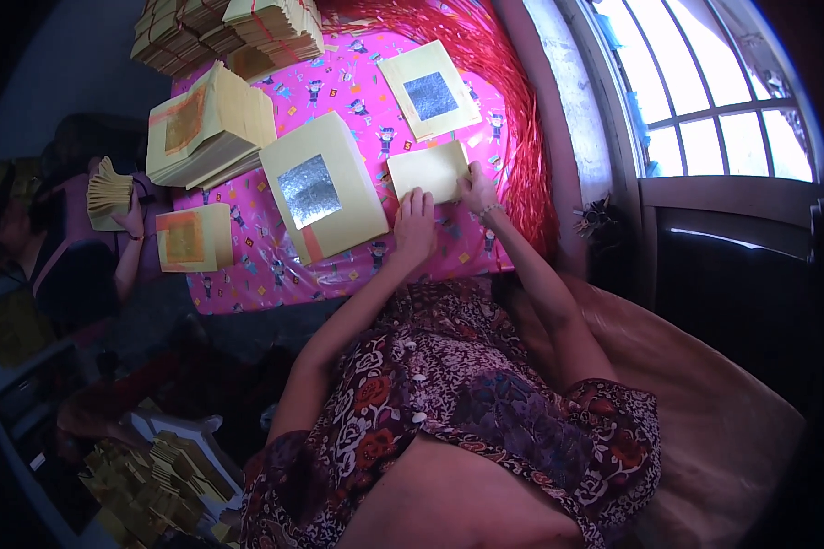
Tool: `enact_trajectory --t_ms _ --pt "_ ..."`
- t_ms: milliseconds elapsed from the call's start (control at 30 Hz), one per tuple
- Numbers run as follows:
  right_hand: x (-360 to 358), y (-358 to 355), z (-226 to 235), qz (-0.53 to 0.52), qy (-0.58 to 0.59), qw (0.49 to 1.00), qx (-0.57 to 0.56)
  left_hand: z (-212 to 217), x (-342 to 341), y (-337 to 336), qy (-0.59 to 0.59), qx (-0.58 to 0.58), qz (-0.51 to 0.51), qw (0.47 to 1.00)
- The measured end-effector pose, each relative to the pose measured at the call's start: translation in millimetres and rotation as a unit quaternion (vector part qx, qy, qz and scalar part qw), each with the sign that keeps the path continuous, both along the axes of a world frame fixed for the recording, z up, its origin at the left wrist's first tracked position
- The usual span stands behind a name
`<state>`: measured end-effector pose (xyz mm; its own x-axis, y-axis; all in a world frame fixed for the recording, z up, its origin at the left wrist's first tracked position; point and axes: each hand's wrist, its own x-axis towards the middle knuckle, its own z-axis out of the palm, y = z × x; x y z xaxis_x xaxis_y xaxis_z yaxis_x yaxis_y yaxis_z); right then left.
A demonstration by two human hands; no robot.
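Observation:
A pale yellow sheet of paper (426, 172), seemingly folded over, lies on the pink table between my hands. My left hand (416, 227) rests its outstretched fingertips on the sheet's near edge. At the right edge, my right hand (477, 192) pinches the sheet between closed fingers. Just left of it lies a thick stack of yellow paper (362, 169) with a silver foil square on top. Beyond the folded sheet is another yellow paper with a silver square (430, 96), lying flat. My palms and the sheet's underside are hidden.
Tall stacks of yellow paper (238, 114) stand at the left, with red-tied bundles (275, 27) behind. A smaller orange-marked stack (194, 240) sits at the table's left edge. Red tinsel (526, 137) lines the right edge. A person's hand (132, 218) at left holds fanned papers.

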<state>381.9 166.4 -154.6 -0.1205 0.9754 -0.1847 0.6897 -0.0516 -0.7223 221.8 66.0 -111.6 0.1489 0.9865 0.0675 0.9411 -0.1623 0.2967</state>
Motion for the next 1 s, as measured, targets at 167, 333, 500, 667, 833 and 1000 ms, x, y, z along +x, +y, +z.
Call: enact_trajectory --t_ms 167,333,500,667,833,1000 --pt "-20.3 -4.2 34.9 0.018 -0.164 0.986 -0.038 -36.9 -1.0 -0.6 0.069 0.003 0.018 0.997" --pt "-9.0 -3.9 17.4 -0.014 -0.178 0.982 0.065 -35.1 1.2 7.1 0.073 -0.003 0.000 0.997" --pt "-2.6 9.0 5.7 -0.024 -0.121 0.992 -0.029 -39.7 -1.9 7.7 0.098 0.006 -0.008 0.995" --pt "0.5 17.2 5.2 -0.009 -0.113 0.990 -0.086 -41.0 -4.3 8.3 0.056 0.004 0.016 0.998" --pt "10.4 13.8 18.4 -0.048 -0.037 0.987 -0.152 -5.2 -2.9 3.7 0.020 0.025 -0.002 0.999" --pt "17.4 8.7 28.2 -0.035 -0.041 0.990 0.132 51.7 -9.5 -11.2 -0.118 -0.015 -0.040 0.992"
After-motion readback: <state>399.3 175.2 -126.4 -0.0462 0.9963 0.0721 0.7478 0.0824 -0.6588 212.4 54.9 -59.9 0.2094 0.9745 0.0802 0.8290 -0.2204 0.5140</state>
